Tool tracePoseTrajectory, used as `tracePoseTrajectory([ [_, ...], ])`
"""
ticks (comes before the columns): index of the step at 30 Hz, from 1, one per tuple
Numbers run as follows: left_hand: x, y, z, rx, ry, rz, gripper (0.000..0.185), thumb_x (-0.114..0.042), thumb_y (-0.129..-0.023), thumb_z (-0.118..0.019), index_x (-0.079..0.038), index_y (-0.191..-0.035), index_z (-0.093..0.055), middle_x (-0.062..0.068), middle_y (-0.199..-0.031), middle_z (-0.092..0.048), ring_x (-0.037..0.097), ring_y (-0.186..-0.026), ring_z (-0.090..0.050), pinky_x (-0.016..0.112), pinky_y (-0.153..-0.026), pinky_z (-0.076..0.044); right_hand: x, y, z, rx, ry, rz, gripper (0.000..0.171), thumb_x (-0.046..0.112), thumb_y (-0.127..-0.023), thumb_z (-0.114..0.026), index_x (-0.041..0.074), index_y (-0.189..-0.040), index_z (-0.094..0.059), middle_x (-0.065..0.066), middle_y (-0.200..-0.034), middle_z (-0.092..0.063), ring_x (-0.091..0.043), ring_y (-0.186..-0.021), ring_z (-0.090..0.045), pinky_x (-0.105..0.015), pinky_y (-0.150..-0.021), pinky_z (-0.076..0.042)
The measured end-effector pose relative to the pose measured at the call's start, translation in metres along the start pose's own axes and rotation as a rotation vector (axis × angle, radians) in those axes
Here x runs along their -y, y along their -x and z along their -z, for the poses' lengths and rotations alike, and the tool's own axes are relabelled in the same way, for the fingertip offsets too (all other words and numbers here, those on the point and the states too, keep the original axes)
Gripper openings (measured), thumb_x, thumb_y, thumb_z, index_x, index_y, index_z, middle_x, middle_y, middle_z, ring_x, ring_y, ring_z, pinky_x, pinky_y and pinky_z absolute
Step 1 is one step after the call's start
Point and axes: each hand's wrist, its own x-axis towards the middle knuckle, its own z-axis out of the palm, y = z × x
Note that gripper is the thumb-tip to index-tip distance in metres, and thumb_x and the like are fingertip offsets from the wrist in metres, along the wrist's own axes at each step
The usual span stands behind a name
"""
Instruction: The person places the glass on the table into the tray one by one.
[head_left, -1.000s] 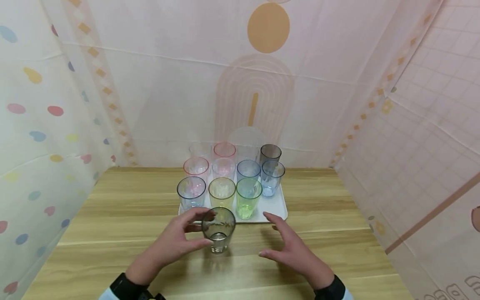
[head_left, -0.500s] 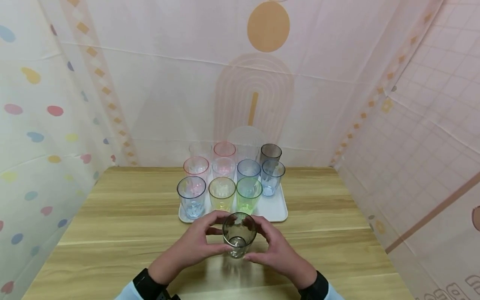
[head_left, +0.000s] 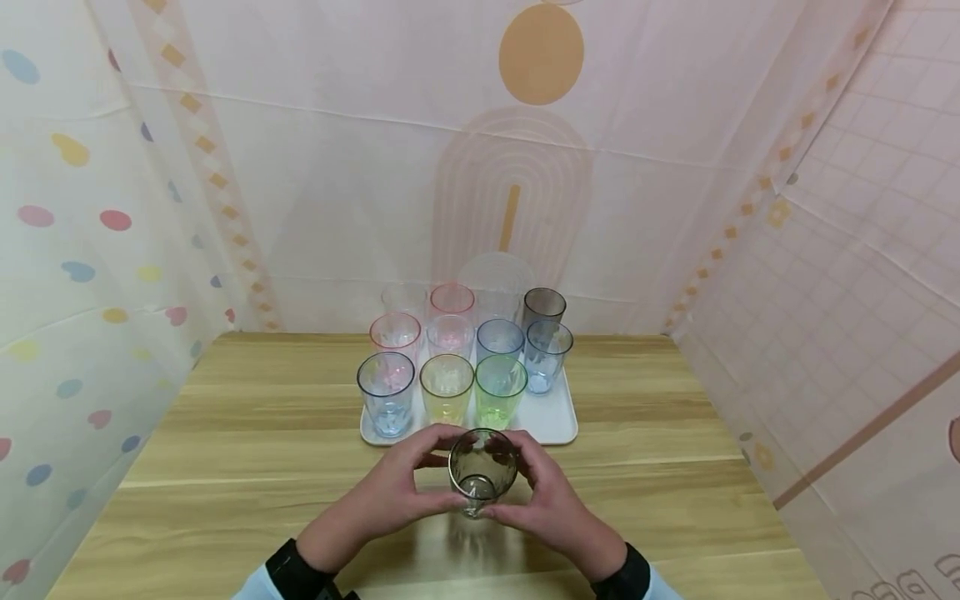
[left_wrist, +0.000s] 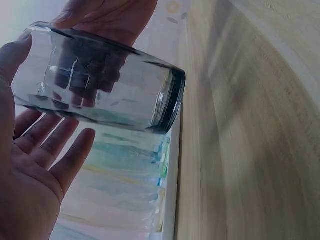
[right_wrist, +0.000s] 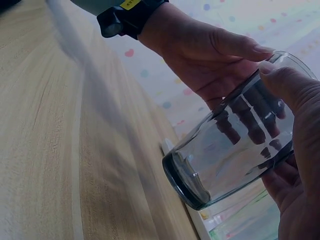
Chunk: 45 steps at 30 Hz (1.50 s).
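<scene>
A smoky grey drinking glass (head_left: 483, 467) hangs a little above the wooden table, upright and slightly tilted, between both hands. From the left side my left hand (head_left: 405, 486) grips it, thumb near the rim and fingers behind. My right hand (head_left: 553, 500) holds the opposite side in the same way. The clear wall of the glass (left_wrist: 135, 92) and its thick dark base show in the left wrist view. Seen from the right wrist, the base of the glass (right_wrist: 187, 182) stays off the tabletop, and the left hand's fingers show through the wall.
Just beyond the hands, a white tray (head_left: 555, 425) bears rows of tinted glasses. Its front row has a blue glass (head_left: 386, 408), a yellow glass (head_left: 447, 400) and a green glass (head_left: 501, 400). A dark grey glass (head_left: 544, 308) stands back right. Behind hangs a patterned curtain (head_left: 337, 208).
The left hand has carried the grey glass to the right, in front of the tray's middle. The right hand has moved in from the right and taken hold of it too.
</scene>
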Motion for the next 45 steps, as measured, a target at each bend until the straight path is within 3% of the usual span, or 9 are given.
tracePoseTrajectory([
  [3,-0.002,0.005,0.005,-0.006,-0.125,0.008,0.076,-0.031,-0.091,-0.095,-0.020,-0.156,-0.058,0.001,-0.149,-0.066,0.023,-0.133,-0.066,0.049,-0.110,-0.058,0.000,0.001,0.000,-0.004,0.013,-0.004,0.082,0.004,-0.085,-0.096,0.006,-0.155,-0.052,-0.019,-0.146,-0.063,-0.039,-0.136,-0.063,-0.052,-0.113,-0.056],
  [7,-0.004,0.021,0.015,-0.007,-0.343,0.085,0.087,-0.038,-0.088,-0.097,-0.022,-0.161,-0.053,-0.006,-0.159,-0.058,0.022,-0.146,-0.058,0.054,-0.118,-0.052,0.000,0.006,0.004,-0.024,0.042,-0.056,0.083,0.007,-0.085,-0.097,0.008,-0.155,-0.053,-0.015,-0.147,-0.063,-0.036,-0.137,-0.063,-0.048,-0.115,-0.055],
  [11,0.003,0.045,0.031,-0.020,-0.526,0.119,0.093,-0.042,-0.088,-0.096,-0.018,-0.165,-0.049,0.000,-0.164,-0.055,0.027,-0.151,-0.053,0.055,-0.120,-0.048,0.002,0.010,0.010,-0.051,0.053,-0.117,0.084,0.010,-0.084,-0.098,0.011,-0.155,-0.054,-0.010,-0.150,-0.064,-0.033,-0.139,-0.063,-0.045,-0.117,-0.054],
  [16,0.016,0.075,0.053,-0.102,-0.693,0.150,0.092,-0.044,-0.088,-0.095,-0.009,-0.162,-0.052,0.010,-0.159,-0.060,0.037,-0.144,-0.058,0.062,-0.113,-0.049,0.000,0.016,0.019,-0.090,0.072,-0.140,0.083,0.010,-0.084,-0.099,0.015,-0.155,-0.055,-0.010,-0.149,-0.065,-0.034,-0.139,-0.063,-0.042,-0.117,-0.053],
  [23,0.032,0.105,0.084,-0.214,-0.936,0.329,0.095,-0.059,-0.091,-0.086,0.002,-0.156,-0.054,0.028,-0.152,-0.059,0.052,-0.140,-0.055,0.075,-0.110,-0.045,-0.003,0.028,0.032,-0.161,0.081,-0.172,0.082,0.007,-0.085,-0.097,0.012,-0.155,-0.055,-0.012,-0.146,-0.068,-0.034,-0.138,-0.064,-0.032,-0.116,-0.052],
  [27,0.038,0.117,0.099,-0.217,-0.997,0.382,0.101,-0.066,-0.090,-0.084,0.004,-0.156,-0.052,0.031,-0.156,-0.053,0.053,-0.141,-0.050,0.076,-0.111,-0.043,-0.004,0.036,0.037,-0.198,0.078,-0.194,0.082,0.005,-0.086,-0.095,0.012,-0.157,-0.054,-0.013,-0.147,-0.067,-0.032,-0.138,-0.064,-0.028,-0.116,-0.051],
  [32,0.040,0.128,0.109,-0.237,-0.993,0.414,0.104,-0.068,-0.089,-0.083,0.005,-0.157,-0.051,0.033,-0.157,-0.051,0.055,-0.139,-0.049,0.077,-0.107,-0.042,-0.005,0.043,0.043,-0.218,0.095,-0.204,0.081,0.005,-0.087,-0.095,0.010,-0.156,-0.054,-0.014,-0.147,-0.067,-0.032,-0.137,-0.064,-0.026,-0.116,-0.050],
  [38,0.041,0.133,0.111,-0.253,-0.967,0.451,0.105,-0.066,-0.091,-0.083,0.006,-0.159,-0.047,0.034,-0.159,-0.048,0.056,-0.142,-0.045,0.077,-0.109,-0.038,-0.007,0.043,0.054,-0.252,0.101,-0.204,0.077,0.001,-0.087,-0.094,0.004,-0.153,-0.055,-0.021,-0.146,-0.066,-0.030,-0.136,-0.064,-0.023,-0.116,-0.048],
  [45,0.045,0.133,0.110,-0.253,-0.951,0.449,0.104,-0.067,-0.092,-0.082,0.005,-0.159,-0.048,0.035,-0.159,-0.048,0.056,-0.144,-0.044,0.078,-0.111,-0.038,-0.016,0.030,0.074,-0.317,0.108,-0.216,0.079,-0.007,-0.087,-0.090,-0.003,-0.156,-0.051,-0.026,-0.147,-0.063,-0.025,-0.137,-0.063,-0.020,-0.117,-0.046],
])
